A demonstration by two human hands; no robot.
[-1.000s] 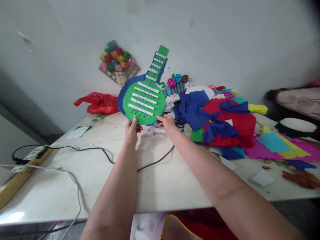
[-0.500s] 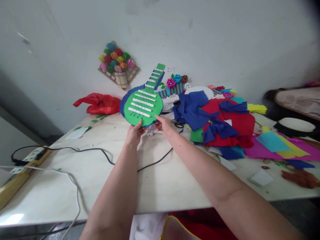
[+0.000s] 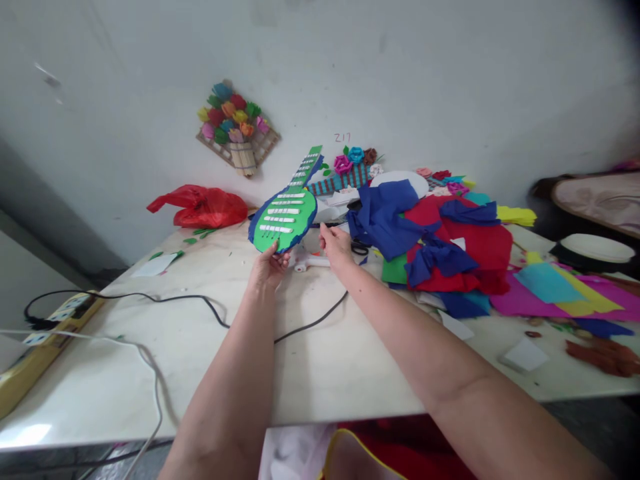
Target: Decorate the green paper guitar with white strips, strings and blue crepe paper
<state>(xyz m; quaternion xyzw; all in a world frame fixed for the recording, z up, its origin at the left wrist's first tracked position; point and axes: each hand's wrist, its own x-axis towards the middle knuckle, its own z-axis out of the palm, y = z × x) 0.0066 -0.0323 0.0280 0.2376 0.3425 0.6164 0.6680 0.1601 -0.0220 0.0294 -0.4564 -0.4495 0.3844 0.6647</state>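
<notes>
A paper guitar (image 3: 283, 220), green with white strips on a blue backing, is tilted back almost flat above the white table (image 3: 320, 360). My left hand (image 3: 269, 265) pinches its lower rim from below. My right hand (image 3: 336, 245) hovers just right of the guitar's body, not touching it, with its fingers loosely apart and nothing in them. Between the two hands a white glue gun (image 3: 306, 264) lies on the table.
A heap of blue, red and other coloured paper (image 3: 450, 247) fills the right side. A red plastic bag (image 3: 200, 207) lies at the back left. A black cable (image 3: 210, 307) crosses the table to a power strip (image 3: 60, 310). Paper flowers (image 3: 235, 123) hang on the wall.
The guitar has been lowered and tipped back from upright to nearly flat. My right hand has let go of its rim; my left hand still holds it.
</notes>
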